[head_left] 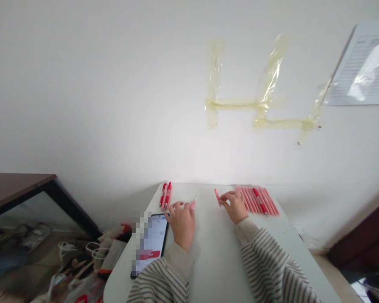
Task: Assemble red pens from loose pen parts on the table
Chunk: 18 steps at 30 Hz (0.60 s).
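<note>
My left hand [181,221] rests on the white table [214,252], fingers curled round a thin white refill with a pink end [194,202] that sticks out toward the wall. My right hand [235,206] pinches a pink pen barrel [217,197] at its near end. Just right of that hand lies a row of several pink pen barrels [262,201]. Two or three assembled red pens [165,195] lie at the table's far left edge, beyond my left hand.
A phone [151,244] with a lit screen lies by my left wrist. The white wall carries strips of yellowed tape [259,107] and a taped paper sheet [363,71]. A dark shelf [22,189] and bags [91,261] crowd the floor at left.
</note>
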Each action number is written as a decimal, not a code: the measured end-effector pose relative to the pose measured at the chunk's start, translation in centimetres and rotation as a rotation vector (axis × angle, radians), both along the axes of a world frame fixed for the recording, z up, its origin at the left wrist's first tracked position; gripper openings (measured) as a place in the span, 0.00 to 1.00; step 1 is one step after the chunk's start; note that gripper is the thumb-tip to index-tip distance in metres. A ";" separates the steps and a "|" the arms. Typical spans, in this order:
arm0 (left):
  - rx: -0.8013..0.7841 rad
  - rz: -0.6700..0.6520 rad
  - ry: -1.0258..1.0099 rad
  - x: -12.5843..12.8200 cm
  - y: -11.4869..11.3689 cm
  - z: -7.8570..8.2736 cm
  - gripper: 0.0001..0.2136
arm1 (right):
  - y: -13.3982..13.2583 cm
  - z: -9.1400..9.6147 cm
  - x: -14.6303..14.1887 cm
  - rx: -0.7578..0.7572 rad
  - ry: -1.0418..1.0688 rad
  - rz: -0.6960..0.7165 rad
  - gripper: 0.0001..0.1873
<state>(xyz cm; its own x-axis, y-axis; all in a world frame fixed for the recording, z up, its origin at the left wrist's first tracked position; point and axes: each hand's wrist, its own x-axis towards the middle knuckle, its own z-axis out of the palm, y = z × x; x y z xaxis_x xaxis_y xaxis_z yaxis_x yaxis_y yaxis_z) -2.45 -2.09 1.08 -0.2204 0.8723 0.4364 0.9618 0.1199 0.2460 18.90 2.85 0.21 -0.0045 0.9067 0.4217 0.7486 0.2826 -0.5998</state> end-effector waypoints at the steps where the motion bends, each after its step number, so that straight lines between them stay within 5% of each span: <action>1: 0.000 -0.002 -0.001 0.0 0.0 0.0 0.12 | -0.1 0.1 0.0 -0.005 0.005 -0.002 0.05; 18: -0.009 -0.006 0.008 0.0 0.0 -0.1 0.10 | 0.2 -0.6 0.0 -0.020 -0.044 0.021 0.04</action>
